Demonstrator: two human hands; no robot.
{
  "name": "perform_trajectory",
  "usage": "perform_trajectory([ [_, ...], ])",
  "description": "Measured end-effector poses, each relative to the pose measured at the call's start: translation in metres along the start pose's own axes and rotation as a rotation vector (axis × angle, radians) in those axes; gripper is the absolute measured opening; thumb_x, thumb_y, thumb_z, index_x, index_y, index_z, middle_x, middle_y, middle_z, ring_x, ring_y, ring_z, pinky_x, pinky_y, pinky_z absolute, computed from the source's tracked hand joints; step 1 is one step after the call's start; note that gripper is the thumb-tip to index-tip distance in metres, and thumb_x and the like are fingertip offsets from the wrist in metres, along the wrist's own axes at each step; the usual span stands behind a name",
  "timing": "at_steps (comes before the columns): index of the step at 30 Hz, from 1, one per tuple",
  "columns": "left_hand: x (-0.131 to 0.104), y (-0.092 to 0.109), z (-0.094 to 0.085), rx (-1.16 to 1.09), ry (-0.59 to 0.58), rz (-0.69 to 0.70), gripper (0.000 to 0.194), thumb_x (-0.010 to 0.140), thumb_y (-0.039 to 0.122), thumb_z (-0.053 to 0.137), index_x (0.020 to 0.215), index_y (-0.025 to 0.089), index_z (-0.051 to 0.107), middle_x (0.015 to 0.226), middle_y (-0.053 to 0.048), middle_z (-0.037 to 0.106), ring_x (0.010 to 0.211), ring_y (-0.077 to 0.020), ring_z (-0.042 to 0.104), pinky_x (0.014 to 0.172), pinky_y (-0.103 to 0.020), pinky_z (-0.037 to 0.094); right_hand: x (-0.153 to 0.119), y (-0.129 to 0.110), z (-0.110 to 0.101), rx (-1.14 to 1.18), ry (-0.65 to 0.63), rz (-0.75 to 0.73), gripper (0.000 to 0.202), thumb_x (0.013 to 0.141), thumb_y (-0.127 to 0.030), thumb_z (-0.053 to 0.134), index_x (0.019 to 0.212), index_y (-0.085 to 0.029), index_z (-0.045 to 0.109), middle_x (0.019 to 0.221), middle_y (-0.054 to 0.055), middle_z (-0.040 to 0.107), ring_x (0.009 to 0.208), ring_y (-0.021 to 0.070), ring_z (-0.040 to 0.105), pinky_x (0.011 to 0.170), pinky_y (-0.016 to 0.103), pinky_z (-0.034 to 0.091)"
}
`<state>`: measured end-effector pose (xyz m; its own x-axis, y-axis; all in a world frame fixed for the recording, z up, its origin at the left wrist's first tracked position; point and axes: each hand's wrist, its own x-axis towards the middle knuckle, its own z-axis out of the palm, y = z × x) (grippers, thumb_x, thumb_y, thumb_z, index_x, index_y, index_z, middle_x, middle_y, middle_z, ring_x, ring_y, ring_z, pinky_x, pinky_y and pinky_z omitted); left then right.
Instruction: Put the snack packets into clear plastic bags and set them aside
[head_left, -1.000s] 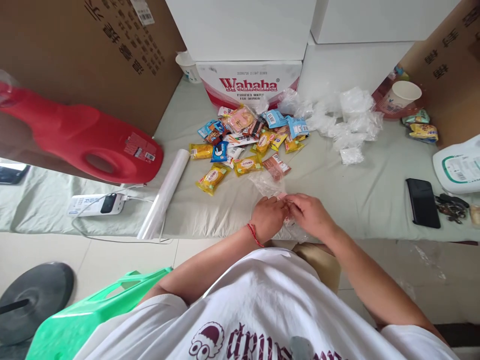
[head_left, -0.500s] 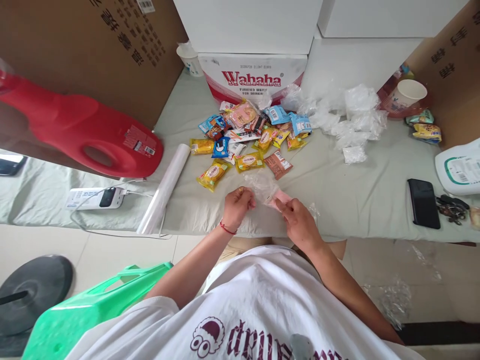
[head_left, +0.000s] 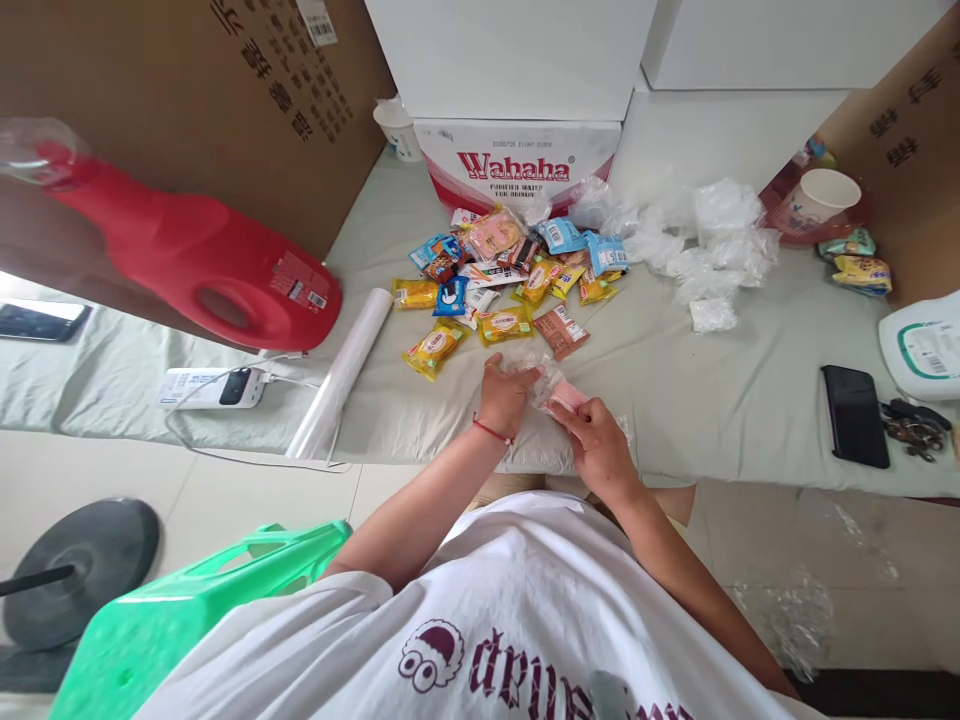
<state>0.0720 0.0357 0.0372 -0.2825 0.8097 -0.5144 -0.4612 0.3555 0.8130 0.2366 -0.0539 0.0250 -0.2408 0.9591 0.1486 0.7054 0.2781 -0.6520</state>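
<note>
"In the head view, where was the pink packet (head_left: 568, 394)?"

"Near the front edge of the cloth-covered tabletop (head_left: 697, 410), between the two hands. The right hand (head_left: 576, 405) had it in a pinch, thumb and fingers closed on its near end."

"And the left?"

"The left hand (head_left: 508, 395) was partly open, thumb raised, with its fingers at the crumpled clear film (head_left: 538, 368). I couldn't tell whether they gripped it or only touched it."

"Was the packet inside that film?"

"They met, but I couldn't make out whether it lay inside or against it."

"What could have gone wrong from there?"

"The film looked thin, so an uneven pull might have split it. With the pinch on one end only, a sharp tug could have sent the packet over the front edge. The brown packet (head_left: 562, 332) lay just beyond, at the near side of the snack heap (head_left: 495, 265); a forward sweep of the knuckles might have knocked it."
</note>
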Motion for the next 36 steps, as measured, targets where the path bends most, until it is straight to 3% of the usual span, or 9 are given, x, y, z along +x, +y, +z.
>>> perform_trajectory([
  [3, 0.0, 0.009, 0.001, 0.07, -0.054, 0.111, 0.075, 0.067, 0.003, 0.077, 0.134, 0.024, 0.052, 0.089, 0.002, 0.072, 0.081, -0.0133, 0.07, 0.078, -0.027, 0.055, 0.0, 0.002, 0.002, 0.007, 0.031, -0.018, 0.053, 0.098, -0.013, 0.043, 0.141, -0.036, 0.062, 0.095, 0.005, 0.05, 0.084, 0.0194, 0.051, 0.076, 0.031, 0.047],
  [7, -0.031, 0.007, -0.003, 0.545, -0.423, 0.465, 0.029, 0.082, 0.016, 0.066, 0.111, 0.022, 0.071, 0.099, -0.004, 0.077, 0.094, -0.0198, 0.072, 0.088, -0.036, 0.056, 0.004, 0.001, 0.008, -0.029, 0.05, -0.033, 0.046, 0.1, -0.015, 0.041, 0.134, -0.03, 0.067, 0.094, 0.007, 0.052, 0.084, 0.0215, 0.052, 0.075, 0.034, 0.049],
  [10, -0.052, -0.002, -0.006, 0.97, -0.63, 0.836, 0.023, 0.094, 0.027, 0.057, 0.106, 0.023, 0.075, 0.099, -0.006, 0.079, 0.104, -0.0245, 0.07, 0.1, -0.046, 0.049, 0.001, -0.008, 0.004, 0.002, 0.066, -0.037, 0.039, 0.098, -0.017, 0.045, 0.129, -0.018, 0.069, 0.103, 0.013, 0.058, 0.093, 0.0256, 0.055, 0.08, 0.04, 0.052],
  [16, -0.051, -0.025, -0.022, 1.22, -0.62, 1.226, 0.028, 0.102, 0.032, 0.052, 0.12, 0.023, 0.072, 0.122, -0.007, 0.077, 0.123, -0.0255, 0.064, 0.109, -0.048, 0.038, -0.031, -0.011, -0.057, 0.344, -0.054, -0.013, 0.024, 0.099, -0.029, 0.055, 0.113, -0.027, 0.075, 0.118, 0.009, 0.069, 0.108, 0.0251, 0.063, 0.096, 0.041, 0.053],
  [20, -0.048, -0.041, -0.029, 1.25, -0.554, 1.427, 0.026, 0.1, 0.026, 0.06, 0.124, 0.025, 0.07, 0.13, -0.004, 0.074, 0.127, -0.0241, 0.063, 0.114, -0.047, 0.033, -0.028, 0.023, -0.081, 0.25, 0.279, 0.407, 0.04, 0.103, -0.051, 0.046, 0.12, -0.023, 0.069, 0.102, 0.009, 0.073, 0.086, 0.0222, 0.065, 0.078, 0.037, 0.054],
  [24, -0.049, -0.049, -0.029, 1.239, -0.462, 1.517, 0.027, 0.097, 0.024, 0.065, 0.123, 0.025, 0.07, 0.128, -0.002, 0.075, 0.126, -0.0247, 0.065, 0.115, -0.046, 0.033, -0.01, 0.047, -0.062, -0.085, 0.12, 0.473, 0.05, 0.098, -0.055, 0.046, 0.116, -0.015, 0.07, 0.098, 0.016, 0.07, 0.097, 0.0306, 0.061, 0.095, 0.049, 0.047],
  [28, -0.047, -0.052, -0.03, 1.229, -0.464, 1.525, 0.029, 0.099, 0.025, 0.064, 0.127, 0.026, 0.068, 0.129, -0.003, 0.075, 0.128, -0.0235, 0.065, 0.117, -0.047, 0.033, -0.018, 0.041, -0.047, -0.135, -0.094, 0.418, 0.025, 0.091, -0.036, 0.055, 0.1, -0.019, 0.071, 0.099, 0.014, 0.067, 0.1, 0.0301, 0.058, 0.097, 0.048, 0.045],
  [31, -0.045, -0.055, -0.034, 1.224, -0.478, 1.486, 0.031, 0.1, 0.025, 0.062, 0.13, 0.028, 0.067, 0.131, -0.004, 0.073, 0.131, -0.0233, 0.063, 0.118, -0.049, 0.033, -0.033, 0.032, -0.055, -0.012, -0.073, 0.441, 0.014, 0.086, -0.028, 0.054, 0.09, -0.022, 0.066, 0.104, 0.011, 0.066, 0.097, 0.0258, 0.062, 0.089, 0.042, 0.05],
  [36, -0.043, -0.058, -0.038, 1.195, -0.503, 1.503, 0.031, 0.1, 0.021, 0.061, 0.13, 0.028, 0.067, 0.132, -0.004, 0.073, 0.134, -0.0228, 0.061, 0.118, -0.048, 0.036, -0.029, 0.007, -0.064, 0.456, -0.098, 0.647, 0.015, 0.092, -0.039, 0.051, 0.095, -0.026, 0.056, 0.077, 0.0, 0.067, 0.063, 0.0173, 0.064, 0.058, 0.029, 0.051],
])
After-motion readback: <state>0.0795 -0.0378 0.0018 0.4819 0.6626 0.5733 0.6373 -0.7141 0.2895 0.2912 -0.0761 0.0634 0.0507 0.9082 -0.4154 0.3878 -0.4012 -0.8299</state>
